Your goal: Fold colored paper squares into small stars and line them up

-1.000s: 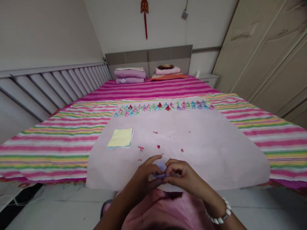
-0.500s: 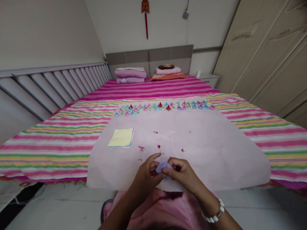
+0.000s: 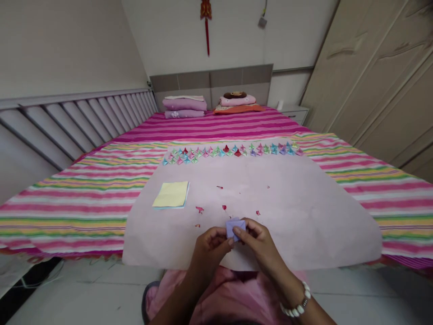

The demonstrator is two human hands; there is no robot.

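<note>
A small folded square of purple paper (image 3: 231, 230) is held up between both hands, just above the front of a large pale sheet (image 3: 297, 216). My left hand (image 3: 210, 248) grips its left edge, thumb at the lower corner. My right hand (image 3: 259, 241) pinches it from the right, with the thumb pressed flat on its face. The fingers behind the paper are partly hidden. Left of the hands lies a stack of square paper (image 3: 171, 194), yellow on top with blue beneath. Small red scraps (image 3: 223, 207) lie scattered beyond the hands.
Several folded paper pieces (image 3: 226, 149) in many colours stand in rows along the sheet's far edge. The sheet lies on a striped bed (image 3: 77, 194). Folded bedding (image 3: 185, 104) sits by the headboard (image 3: 189, 81). A railing (image 3: 101, 113) runs along the left, a wardrobe (image 3: 379, 81) along the right.
The purple paper, earlier showing a pointed diamond shape, now appears as a flat square facing me. My left fingers have closed onto its edge, and my right thumb has moved onto its face.
</note>
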